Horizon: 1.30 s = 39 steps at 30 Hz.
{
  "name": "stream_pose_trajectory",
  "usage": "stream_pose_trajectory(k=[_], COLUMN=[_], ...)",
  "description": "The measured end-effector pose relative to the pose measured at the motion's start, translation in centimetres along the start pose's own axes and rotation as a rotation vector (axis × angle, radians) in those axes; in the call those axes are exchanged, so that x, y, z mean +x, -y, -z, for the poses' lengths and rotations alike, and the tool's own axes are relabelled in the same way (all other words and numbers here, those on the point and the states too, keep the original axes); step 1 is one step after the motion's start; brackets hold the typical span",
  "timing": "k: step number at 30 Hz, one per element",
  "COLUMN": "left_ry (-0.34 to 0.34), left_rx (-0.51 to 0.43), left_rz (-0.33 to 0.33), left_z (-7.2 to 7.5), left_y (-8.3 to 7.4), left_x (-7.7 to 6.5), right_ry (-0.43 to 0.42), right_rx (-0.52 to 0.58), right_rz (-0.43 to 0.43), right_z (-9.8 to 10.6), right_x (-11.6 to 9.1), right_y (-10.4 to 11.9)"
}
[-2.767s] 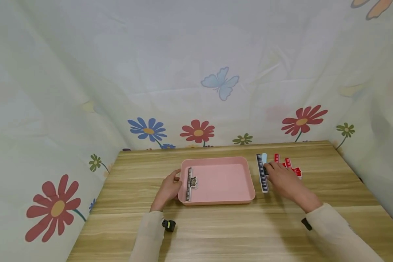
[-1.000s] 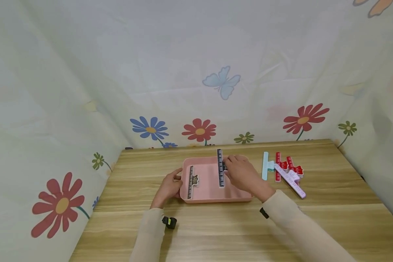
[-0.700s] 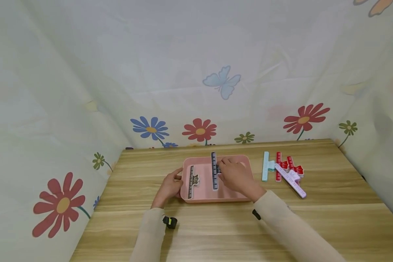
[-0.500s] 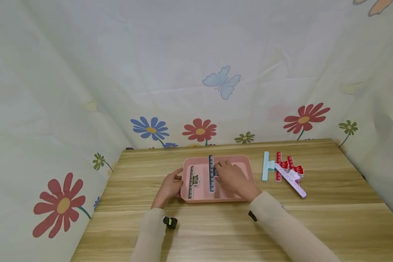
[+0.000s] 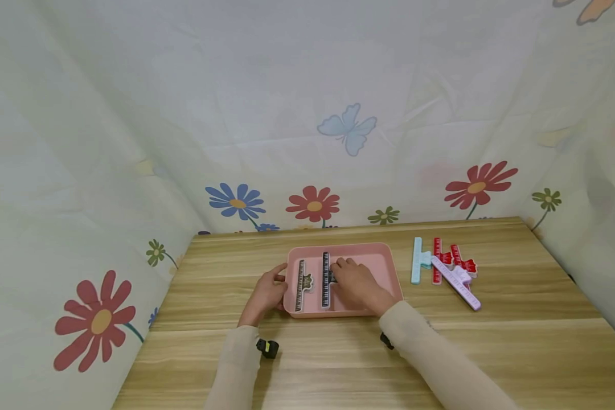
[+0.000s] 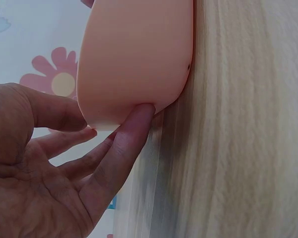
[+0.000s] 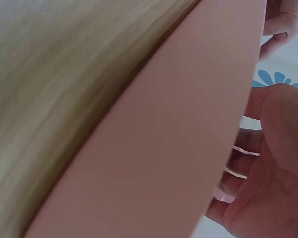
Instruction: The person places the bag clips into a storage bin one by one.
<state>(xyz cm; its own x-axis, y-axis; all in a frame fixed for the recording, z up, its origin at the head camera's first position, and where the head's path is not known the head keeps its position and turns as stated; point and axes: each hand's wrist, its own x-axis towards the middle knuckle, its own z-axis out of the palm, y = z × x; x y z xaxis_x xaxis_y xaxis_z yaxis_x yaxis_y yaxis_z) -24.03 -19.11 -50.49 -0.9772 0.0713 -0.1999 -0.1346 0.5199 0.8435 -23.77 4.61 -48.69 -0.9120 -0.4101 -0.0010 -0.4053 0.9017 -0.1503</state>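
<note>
Reaching into the pink tray the left hand clasps, the right hand touches a black clip, its grip unclear.

Cream sleeves, black wrist cameras

We see a shallow pink tray with rounded corners lying flat, its left end touched by the fingers of the left hand. Inside, the right hand holds a long black clip by its grip; white piano-key marks run along the bar. We cannot tell whether it touches the tray's floor. Roughly parallel, near the left wall, lies a dark patterned clip, its ornate grip facing right.
</note>
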Motion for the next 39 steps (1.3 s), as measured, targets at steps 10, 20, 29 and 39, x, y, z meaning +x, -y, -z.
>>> stream_pose_trajectory(k=[10,20,29,39], left_ry=[-0.009,-0.013,-0.013,-0.021], left_rx=[-0.008,0.003,0.009,0.032], left_rz=[0.007,0.014,0.005,-0.007], left_z=[-0.1,-0.1,-0.1,-0.1], left_y=[-0.1,-0.1,-0.1,-0.1], left_x=[-0.1,-0.2,-0.1,-0.1], right_ry=[0.005,0.034,0.04,0.035], right_rx=[0.018,0.039,0.02,0.05], right_rz=[0.014,0.004,0.011,-0.005], right_z=[-0.9,-1.4,-1.7,-1.3], right_x=[0.7,1.1,1.5,1.2], right_y=[0.8,1.6,2.0,1.8])
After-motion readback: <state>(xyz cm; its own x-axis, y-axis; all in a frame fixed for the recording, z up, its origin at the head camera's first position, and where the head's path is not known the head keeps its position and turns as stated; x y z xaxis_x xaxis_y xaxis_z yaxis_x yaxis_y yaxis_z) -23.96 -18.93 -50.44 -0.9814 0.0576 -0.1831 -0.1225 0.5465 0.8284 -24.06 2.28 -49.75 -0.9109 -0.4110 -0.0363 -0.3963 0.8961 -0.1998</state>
